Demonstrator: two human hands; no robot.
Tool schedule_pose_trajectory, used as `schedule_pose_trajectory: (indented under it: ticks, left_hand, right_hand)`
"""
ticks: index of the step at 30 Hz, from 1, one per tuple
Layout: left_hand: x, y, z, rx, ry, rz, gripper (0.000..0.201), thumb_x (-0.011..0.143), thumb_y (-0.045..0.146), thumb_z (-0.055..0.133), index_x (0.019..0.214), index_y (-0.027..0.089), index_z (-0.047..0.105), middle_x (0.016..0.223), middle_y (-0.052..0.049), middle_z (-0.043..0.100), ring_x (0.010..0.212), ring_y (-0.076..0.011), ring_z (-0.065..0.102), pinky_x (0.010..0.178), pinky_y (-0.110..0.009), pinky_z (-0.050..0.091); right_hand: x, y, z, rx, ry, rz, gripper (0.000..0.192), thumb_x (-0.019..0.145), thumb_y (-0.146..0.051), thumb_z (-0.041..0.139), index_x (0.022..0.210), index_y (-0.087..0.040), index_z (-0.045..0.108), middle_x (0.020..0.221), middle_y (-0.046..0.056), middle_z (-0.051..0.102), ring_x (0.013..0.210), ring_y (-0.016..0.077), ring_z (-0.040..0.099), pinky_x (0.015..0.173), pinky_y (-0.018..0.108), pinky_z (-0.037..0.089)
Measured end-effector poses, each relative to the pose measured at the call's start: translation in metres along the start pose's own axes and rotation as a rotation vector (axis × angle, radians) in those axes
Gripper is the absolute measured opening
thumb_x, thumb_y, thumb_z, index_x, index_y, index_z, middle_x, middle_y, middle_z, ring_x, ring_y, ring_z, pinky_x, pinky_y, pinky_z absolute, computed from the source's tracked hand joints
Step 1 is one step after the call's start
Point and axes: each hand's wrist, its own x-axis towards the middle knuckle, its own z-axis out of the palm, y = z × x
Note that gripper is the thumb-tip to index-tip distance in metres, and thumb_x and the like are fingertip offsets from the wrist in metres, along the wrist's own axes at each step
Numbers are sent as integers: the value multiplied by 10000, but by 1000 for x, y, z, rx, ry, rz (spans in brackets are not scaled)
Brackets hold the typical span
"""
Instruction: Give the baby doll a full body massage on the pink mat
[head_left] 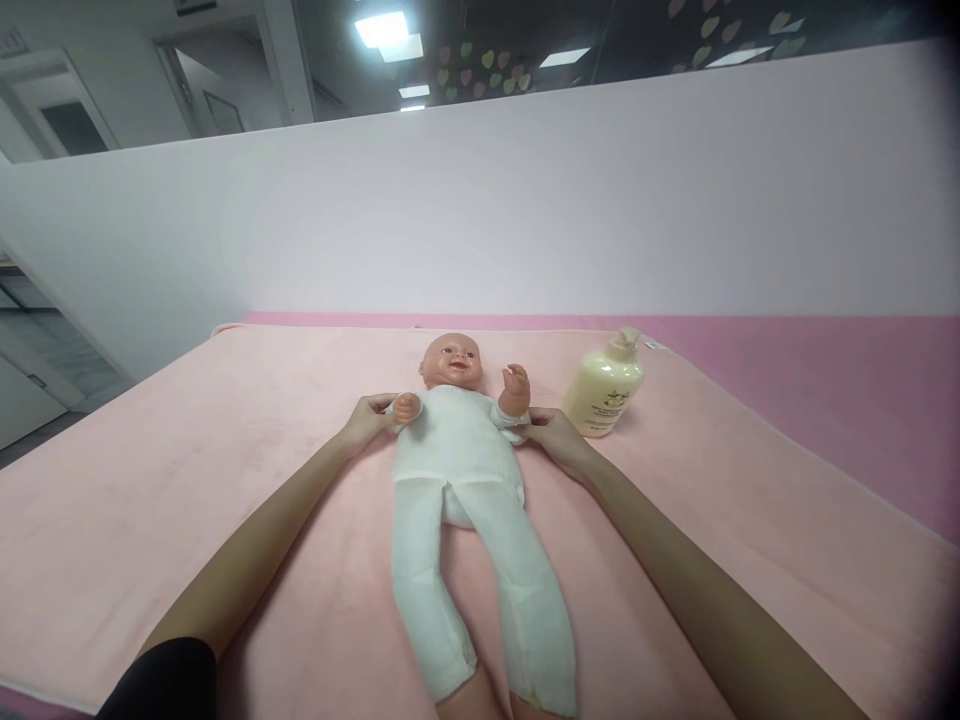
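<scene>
A baby doll with a white cloth body lies on its back on a pink blanket, its head away from me and its feet toward me. My left hand is closed around the doll's arm at the left, just behind its small fist. On the other side, my right hand pinches the doll's other arm near the white cuff; that doll hand points upward. Some of my fingertips are hidden by the doll's arms. Close beyond my right hand stands a pale yellow pump bottle, leaning slightly.
Behind the blanket rises a white partition. A pink surface shows beyond the blanket's right edge. Dark glass with heart decorations and reflected lights is above the partition, and doors stand at the far left.
</scene>
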Motion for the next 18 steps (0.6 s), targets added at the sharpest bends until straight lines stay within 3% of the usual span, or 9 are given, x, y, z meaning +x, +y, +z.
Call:
schedule_pose_trajectory:
  ticks: [18]
  left_hand:
    - [6,-5,-2,-7,12,-23,378,610,389,808,882,138,728,876,-65,710,785,-188,609,748,-296,433]
  right_hand:
    - [-4,-6,3,13,-2,14,352,559,-374,813,848,-178,770,912,58,733,876,227,642,844,347,493]
